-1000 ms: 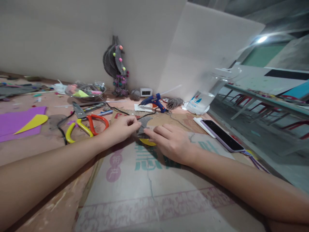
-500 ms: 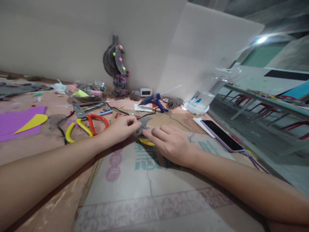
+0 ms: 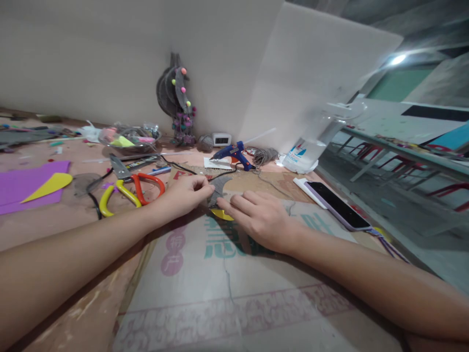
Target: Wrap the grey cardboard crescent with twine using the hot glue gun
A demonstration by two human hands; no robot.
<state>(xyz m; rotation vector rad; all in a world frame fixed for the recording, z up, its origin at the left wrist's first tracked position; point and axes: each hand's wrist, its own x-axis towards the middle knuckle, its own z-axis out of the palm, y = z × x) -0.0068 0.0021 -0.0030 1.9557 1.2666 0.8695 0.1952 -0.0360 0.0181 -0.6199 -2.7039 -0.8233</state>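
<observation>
A small grey felt piece (image 3: 219,189) with a curved edge lies between my hands, over the cardboard. My left hand (image 3: 188,193) is closed in a pinch at its left edge. From the right, my right hand (image 3: 258,217) has its fingers bent, and the fingertips press on the felt's lower right part; its thumb is hidden. Just below the felt, a yellow piece (image 3: 222,215) shows, partly covered by the right fingers. Under both hands is a printed cardboard sheet (image 3: 183,303), with a thin grey thread (image 3: 227,281) lying on it.
Scissors (image 3: 128,186) with yellow and orange handles lie left, near purple sheets (image 3: 29,183) and a yellow cutout (image 3: 51,187). Behind are a blue glue gun (image 3: 234,154), grey yarn (image 3: 266,156), a bowl of craft bits (image 3: 128,139) and a grey felt hanging (image 3: 176,93). A phone (image 3: 337,205) lies right.
The grey felt piece has shifted very slightly under my fingers, and my right fingertips have moved a little. My left hand keeps its pinch in almost the same place.
</observation>
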